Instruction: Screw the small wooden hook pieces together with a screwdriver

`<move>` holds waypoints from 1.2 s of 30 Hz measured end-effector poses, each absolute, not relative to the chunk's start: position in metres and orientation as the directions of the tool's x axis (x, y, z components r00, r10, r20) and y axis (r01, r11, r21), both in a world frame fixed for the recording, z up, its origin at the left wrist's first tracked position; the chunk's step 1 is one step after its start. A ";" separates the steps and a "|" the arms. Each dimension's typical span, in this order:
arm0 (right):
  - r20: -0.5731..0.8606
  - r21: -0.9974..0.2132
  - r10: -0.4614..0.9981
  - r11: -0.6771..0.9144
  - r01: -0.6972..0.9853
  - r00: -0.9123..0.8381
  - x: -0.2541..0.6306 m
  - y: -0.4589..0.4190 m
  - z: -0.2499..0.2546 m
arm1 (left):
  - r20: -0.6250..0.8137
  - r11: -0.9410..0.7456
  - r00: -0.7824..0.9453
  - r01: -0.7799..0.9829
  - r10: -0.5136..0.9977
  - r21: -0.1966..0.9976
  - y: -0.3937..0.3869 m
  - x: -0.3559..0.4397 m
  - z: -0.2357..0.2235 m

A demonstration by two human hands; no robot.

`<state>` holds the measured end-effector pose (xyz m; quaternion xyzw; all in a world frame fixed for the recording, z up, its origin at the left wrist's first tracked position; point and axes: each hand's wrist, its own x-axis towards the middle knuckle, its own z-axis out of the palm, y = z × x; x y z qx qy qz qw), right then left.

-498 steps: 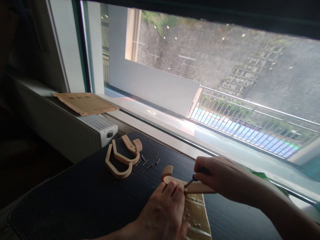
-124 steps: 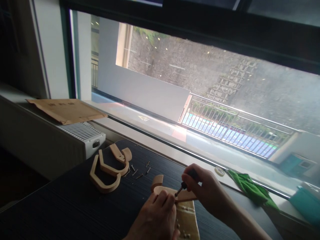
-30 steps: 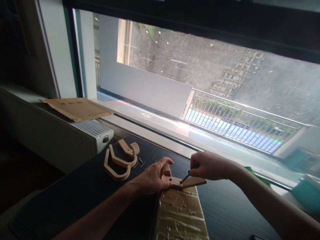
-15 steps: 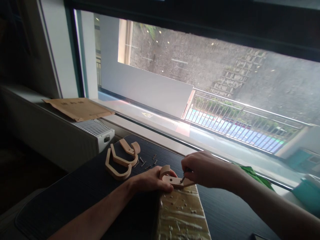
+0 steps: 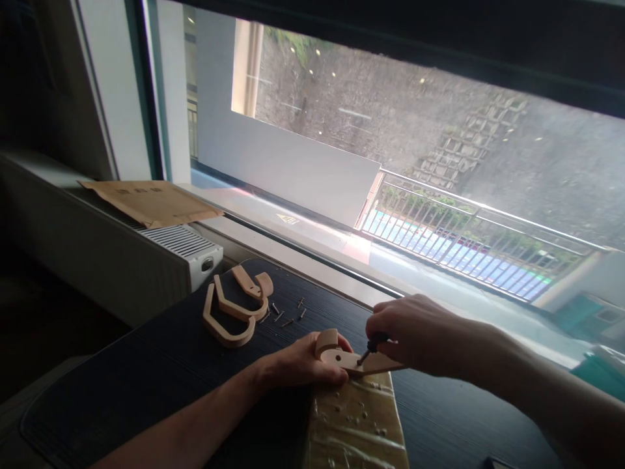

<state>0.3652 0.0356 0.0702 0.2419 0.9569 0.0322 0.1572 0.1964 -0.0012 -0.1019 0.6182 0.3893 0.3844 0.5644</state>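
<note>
The wooden hook (image 5: 348,361) lies at twelve o'clock on the taped block (image 5: 351,426), its nine-o'clock curl (image 5: 327,340) pinched by the left hand (image 5: 303,361); the right hand (image 5: 415,332) clasps a screwdriver (image 5: 376,342). Likely light and stiff — perhaps slick — the hook seems best held by that curl.

Screws (image 5: 275,309) beyond left hand (image 5: 312,363), beside three hooks (image 5: 233,340)

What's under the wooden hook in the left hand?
A shiny brown block seems to reach under the wooden hook. Its near part shows, with little spots on top. Whatever's right beneath the hook is covered.
</note>
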 end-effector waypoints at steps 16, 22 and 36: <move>-0.330 0.174 0.244 0.965 0.195 -0.912 0.410 0.021 0.048 | 0.134 -0.183 0.368 0.103 0.920 0.978 -0.021 0.237 -0.120; -0.376 0.044 0.459 0.876 0.480 -0.805 0.410 0.033 0.046 | 0.075 -0.121 0.379 0.098 0.922 0.988 -0.019 0.237 -0.117; -0.343 0.035 0.324 0.942 0.333 -0.882 0.398 0.015 0.076 | 0.064 -0.077 0.396 0.016 0.916 0.997 -0.024 0.238 -0.121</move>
